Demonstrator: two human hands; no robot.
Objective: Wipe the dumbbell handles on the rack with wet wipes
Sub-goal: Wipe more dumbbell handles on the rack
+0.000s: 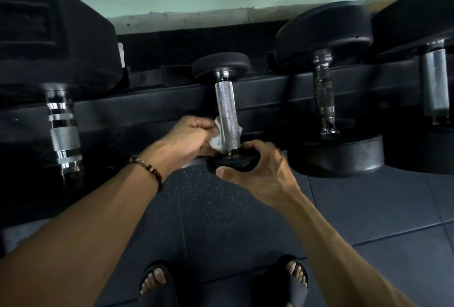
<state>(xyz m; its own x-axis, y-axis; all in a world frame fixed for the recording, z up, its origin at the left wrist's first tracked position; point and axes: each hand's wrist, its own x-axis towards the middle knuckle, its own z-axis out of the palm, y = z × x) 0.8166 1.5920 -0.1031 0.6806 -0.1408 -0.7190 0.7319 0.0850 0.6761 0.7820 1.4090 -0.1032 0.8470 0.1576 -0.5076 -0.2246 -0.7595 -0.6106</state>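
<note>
A small dumbbell with a knurled silver handle [227,112] lies across the black rack [152,107] in the middle. My left hand [189,139] holds a crumpled white wet wipe [217,140] against the left side of the handle's near end. My right hand [258,166] grips the near black head [233,162] of that dumbbell, thumb on its front. The far head [221,63] rests toward the wall.
Larger dumbbells flank it: one at the left [62,132], one at the right [324,100] and another at the far right [434,85]. Dark speckled rubber flooring [221,220] lies below, with my feet in black sandals [157,282] at the bottom.
</note>
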